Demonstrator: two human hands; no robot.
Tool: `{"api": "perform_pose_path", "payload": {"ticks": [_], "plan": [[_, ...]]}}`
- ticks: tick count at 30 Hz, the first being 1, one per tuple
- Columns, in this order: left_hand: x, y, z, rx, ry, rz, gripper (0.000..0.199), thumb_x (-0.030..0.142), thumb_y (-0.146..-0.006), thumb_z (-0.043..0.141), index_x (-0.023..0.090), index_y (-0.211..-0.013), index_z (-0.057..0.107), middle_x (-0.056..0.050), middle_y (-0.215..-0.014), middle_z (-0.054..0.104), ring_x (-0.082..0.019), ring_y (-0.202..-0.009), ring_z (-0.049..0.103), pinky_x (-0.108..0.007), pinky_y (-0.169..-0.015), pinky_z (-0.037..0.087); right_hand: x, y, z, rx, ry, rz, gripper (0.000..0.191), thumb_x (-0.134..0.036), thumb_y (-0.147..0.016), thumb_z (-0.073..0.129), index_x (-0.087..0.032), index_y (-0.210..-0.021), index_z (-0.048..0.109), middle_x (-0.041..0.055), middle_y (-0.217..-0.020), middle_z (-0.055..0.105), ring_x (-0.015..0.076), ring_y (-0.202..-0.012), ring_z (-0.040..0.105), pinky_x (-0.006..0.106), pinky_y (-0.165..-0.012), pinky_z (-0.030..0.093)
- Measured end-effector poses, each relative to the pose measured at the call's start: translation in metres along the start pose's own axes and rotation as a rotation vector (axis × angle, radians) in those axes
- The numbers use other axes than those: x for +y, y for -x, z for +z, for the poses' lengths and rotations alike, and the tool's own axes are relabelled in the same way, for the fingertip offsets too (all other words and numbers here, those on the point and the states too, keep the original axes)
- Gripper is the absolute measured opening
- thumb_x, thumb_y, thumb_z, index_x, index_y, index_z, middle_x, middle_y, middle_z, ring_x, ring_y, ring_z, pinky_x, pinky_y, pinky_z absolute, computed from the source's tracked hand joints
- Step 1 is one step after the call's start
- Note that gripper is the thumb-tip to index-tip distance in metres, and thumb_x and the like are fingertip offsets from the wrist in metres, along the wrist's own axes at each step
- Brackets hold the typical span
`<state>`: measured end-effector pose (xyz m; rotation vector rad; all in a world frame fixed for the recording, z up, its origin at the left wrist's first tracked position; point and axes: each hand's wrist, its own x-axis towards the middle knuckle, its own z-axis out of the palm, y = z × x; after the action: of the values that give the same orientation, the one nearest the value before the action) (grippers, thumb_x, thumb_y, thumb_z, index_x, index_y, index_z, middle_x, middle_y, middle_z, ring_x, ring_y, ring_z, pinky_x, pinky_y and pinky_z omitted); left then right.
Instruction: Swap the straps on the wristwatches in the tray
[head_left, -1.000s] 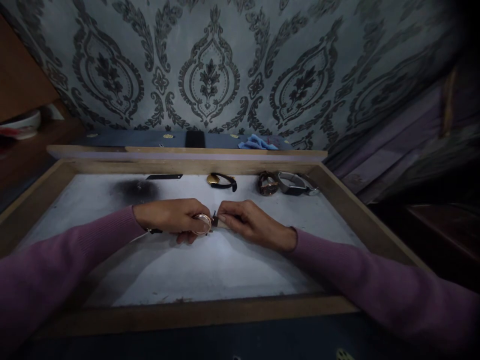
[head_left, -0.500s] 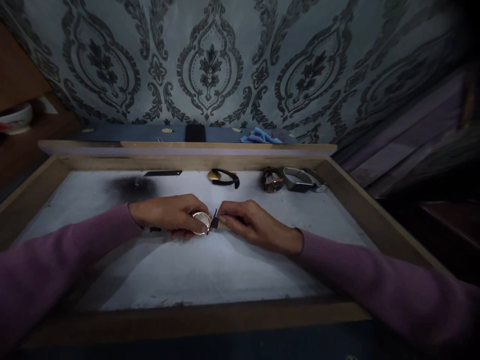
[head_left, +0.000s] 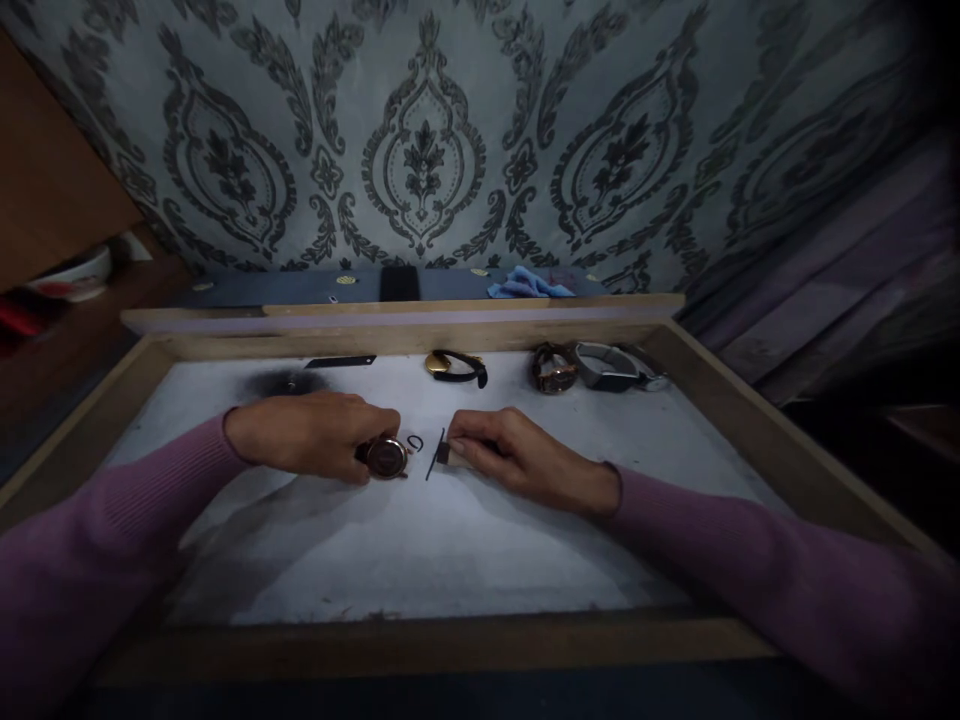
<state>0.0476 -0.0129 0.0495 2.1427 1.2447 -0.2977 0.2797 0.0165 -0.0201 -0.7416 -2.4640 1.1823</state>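
Observation:
A round watch with a dark face and a shiny rim is at the fingertips of my left hand, whose fingers are closed on its left side. Just right of the watch lies a small dark loop on the white surface. My right hand pinches a small brown piece, probably the end of a strap. Against that piece's left end stands a thin dark rod, slanted. The watch and the brown piece are apart.
Along the far side of the wooden tray lie a dark flat blade, a gold watch with black strap, a brown watch and a grey watch. A blue cloth sits beyond the rim.
My left hand has moved left with the watch, away from my right hand. The watch now shows a dark face, and the small loop has come into view. The camera view has shifted slightly.

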Motion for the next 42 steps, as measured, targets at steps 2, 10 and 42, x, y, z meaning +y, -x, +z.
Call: {"api": "perform_pose_path", "payload": {"ticks": [2, 10, 42], "plan": [[-0.003, 0.003, 0.0, 0.065, -0.086, -0.026, 0.011, 0.018, -0.071, 0.061, 0.021, -0.078, 0.052, 0.004, -0.06, 0.045, -0.014, -0.054, 0.039, -0.027, -0.054, 0.022, 0.0, 0.0, -0.001, -0.006, 0.005, 0.004, 0.023, -0.024, -0.092, 0.043, -0.013, -0.079, 0.058, -0.0042, -0.06, 0.039, 0.0093, -0.057, 0.032, 0.024, -0.054, 0.027], [-0.021, 0.008, 0.0, 0.2, -0.046, -0.116, 0.014, 0.02, -0.074, 0.059, 0.021, -0.087, 0.056, 0.003, -0.068, 0.05, -0.014, -0.06, 0.044, -0.025, -0.057, 0.027, 0.001, -0.001, -0.001, 0.013, 0.017, 0.003, 0.022, -0.023, -0.092, 0.043, -0.015, -0.075, 0.054, -0.0043, -0.059, 0.038, 0.009, -0.056, 0.032, 0.025, -0.052, 0.026], [-0.001, -0.041, 0.046, 0.638, 1.318, -0.129, 0.032, 0.033, -0.065, 0.076, 0.016, -0.068, 0.049, 0.006, -0.056, 0.047, -0.004, -0.044, 0.037, -0.017, -0.04, 0.025, 0.0, -0.01, 0.009, 0.085, -0.708, 0.214, 0.023, -0.034, -0.086, 0.056, -0.016, -0.073, 0.052, -0.007, -0.051, 0.048, 0.0052, -0.042, 0.032, 0.018, -0.041, 0.019]]}}
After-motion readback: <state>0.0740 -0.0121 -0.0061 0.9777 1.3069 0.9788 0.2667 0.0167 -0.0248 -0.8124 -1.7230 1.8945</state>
